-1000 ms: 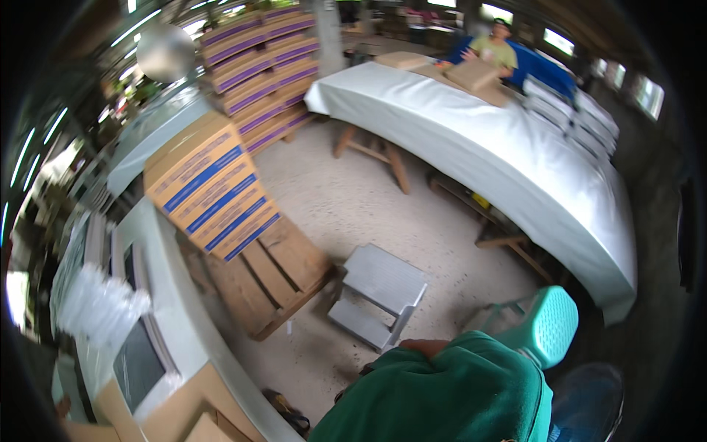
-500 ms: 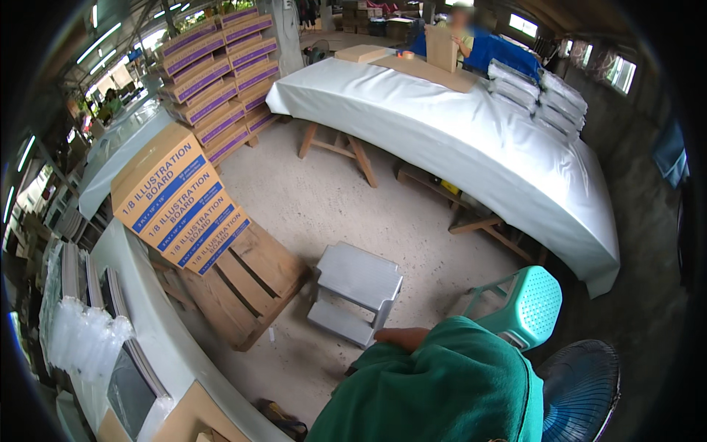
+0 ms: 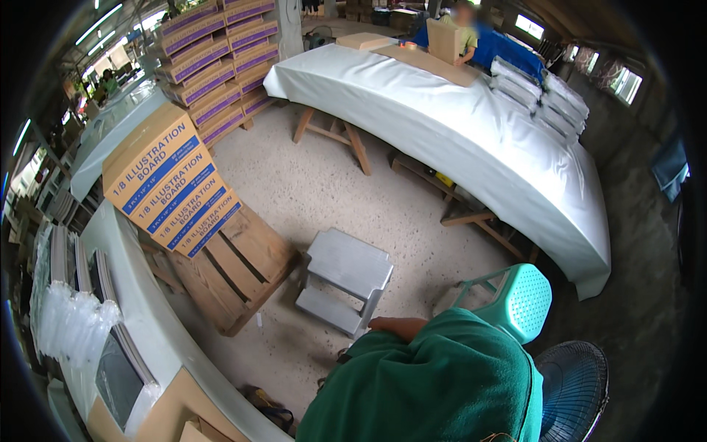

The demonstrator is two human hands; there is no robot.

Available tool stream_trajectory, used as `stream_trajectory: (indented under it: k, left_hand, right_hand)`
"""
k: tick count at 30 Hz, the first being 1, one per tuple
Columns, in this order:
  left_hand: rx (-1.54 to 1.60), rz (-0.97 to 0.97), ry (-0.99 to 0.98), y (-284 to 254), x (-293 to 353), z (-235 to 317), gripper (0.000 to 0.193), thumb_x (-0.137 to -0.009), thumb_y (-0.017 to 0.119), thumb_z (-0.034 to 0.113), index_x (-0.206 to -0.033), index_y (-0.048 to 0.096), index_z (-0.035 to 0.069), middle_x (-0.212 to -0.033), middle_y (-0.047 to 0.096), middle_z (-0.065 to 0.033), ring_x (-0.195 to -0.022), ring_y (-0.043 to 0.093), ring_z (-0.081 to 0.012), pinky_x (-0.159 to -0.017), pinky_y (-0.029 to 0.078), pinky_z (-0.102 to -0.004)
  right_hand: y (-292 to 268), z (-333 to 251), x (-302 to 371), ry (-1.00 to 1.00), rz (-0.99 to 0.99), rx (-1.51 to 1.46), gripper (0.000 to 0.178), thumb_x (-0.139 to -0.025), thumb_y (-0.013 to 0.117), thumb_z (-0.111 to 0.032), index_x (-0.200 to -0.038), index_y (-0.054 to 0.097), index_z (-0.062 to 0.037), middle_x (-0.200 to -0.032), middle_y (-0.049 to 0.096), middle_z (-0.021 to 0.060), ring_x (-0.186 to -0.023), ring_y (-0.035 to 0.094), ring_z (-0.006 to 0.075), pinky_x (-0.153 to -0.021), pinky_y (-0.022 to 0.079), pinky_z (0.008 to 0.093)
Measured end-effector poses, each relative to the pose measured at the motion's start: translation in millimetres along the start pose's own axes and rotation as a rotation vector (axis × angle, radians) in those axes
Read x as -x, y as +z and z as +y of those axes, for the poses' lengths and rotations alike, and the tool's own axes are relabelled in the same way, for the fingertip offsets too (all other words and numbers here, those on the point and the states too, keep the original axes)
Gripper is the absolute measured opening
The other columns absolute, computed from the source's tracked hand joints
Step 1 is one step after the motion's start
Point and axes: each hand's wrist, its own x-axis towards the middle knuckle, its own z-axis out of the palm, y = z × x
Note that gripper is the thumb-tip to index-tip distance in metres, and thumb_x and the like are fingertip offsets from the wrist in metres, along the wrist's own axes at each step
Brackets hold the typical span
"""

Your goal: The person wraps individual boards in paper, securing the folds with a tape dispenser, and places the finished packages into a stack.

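Observation:
Green cloth, like a shirt with its sleeve, fills the lower middle. A short stretch of bare forearm comes out of it toward the left. Neither my left hand nor my right hand shows its fingers, and I cannot tell which arm this is. Closest to the forearm stands a grey two-step stool on the floor; whether anything touches it is hidden. To the right, a turquoise plastic stool is tilted in the view, partly behind the green cloth.
Printed cartons are stacked on a wooden pallet. A white-covered table curves across the back, where another person holds a cardboard piece. A fan stands lower right. Plastic-wrapped bundles lie at left.
The stools, pallet and cartons sit slightly further left and higher in the view. At the back, the other person's cardboard piece has shifted slightly. The forearm keeps nearly the same pose.

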Motion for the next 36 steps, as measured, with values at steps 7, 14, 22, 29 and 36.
stream_trajectory:
  k: [7, 14, 22, 29, 36]
  left_hand:
    - [-0.115, 0.041, 0.026, 12, 2, -16, 0.039, -0.082, 0.061, 0.041, -0.071, 0.061, 0.003, -0.072, 0.061, -0.0160, -0.067, 0.059, -0.0291, -0.062, 0.049, -0.0388]
    - [-0.007, 0.019, 0.055, 6, 0, -13, 0.034, -0.081, 0.064, 0.034, -0.072, 0.061, 0.002, -0.074, 0.061, -0.0170, -0.070, 0.060, -0.0307, -0.067, 0.050, -0.0410]
    - [-0.009, 0.017, 0.000, 7, 2, -14, 0.039, -0.081, 0.064, 0.038, -0.074, 0.061, 0.000, -0.079, 0.062, -0.0194, -0.073, 0.061, -0.0320, -0.070, 0.051, -0.0409]
    - [-0.052, 0.011, 0.005, 17, 5, -38, 0.041, -0.081, 0.063, 0.041, -0.078, 0.059, 0.000, -0.076, 0.060, -0.0177, -0.070, 0.059, -0.0307, -0.067, 0.050, -0.0405]
    - [-0.113, 0.009, -0.004, 20, 6, -40, 0.040, -0.081, 0.063, 0.040, -0.078, 0.057, 0.001, -0.075, 0.059, -0.0156, -0.070, 0.058, -0.0288, -0.066, 0.049, -0.0388]
  right_hand:
    - [-2, 2, 1, -0.006, -0.049, 0.030, 0.049, -0.078, 0.055, -0.042, -0.110, 0.060, -0.0049, -0.112, 0.058, 0.0192, -0.106, 0.054, 0.0345, -0.089, 0.043, 0.0432]
    - [-6, -1, 1, -0.011, -0.069, 0.048, 0.049, -0.078, 0.055, -0.041, -0.111, 0.060, -0.0048, -0.112, 0.057, 0.0193, -0.106, 0.054, 0.0345, -0.089, 0.043, 0.0431]
    - [-9, -3, 1, -0.017, -0.086, 0.072, 0.049, -0.078, 0.056, -0.040, -0.111, 0.059, -0.0047, -0.112, 0.057, 0.0194, -0.106, 0.054, 0.0344, -0.089, 0.043, 0.0429]
    - [-10, -6, -1, -0.023, -0.103, 0.093, 0.048, -0.078, 0.056, -0.040, -0.111, 0.059, -0.0047, -0.112, 0.057, 0.0195, -0.106, 0.054, 0.0343, -0.088, 0.043, 0.0428]
    - [-8, -7, -1, -0.022, -0.115, 0.111, 0.048, -0.078, 0.056, -0.039, -0.111, 0.059, -0.0046, -0.113, 0.057, 0.0196, -0.105, 0.054, 0.0343, -0.088, 0.043, 0.0427]
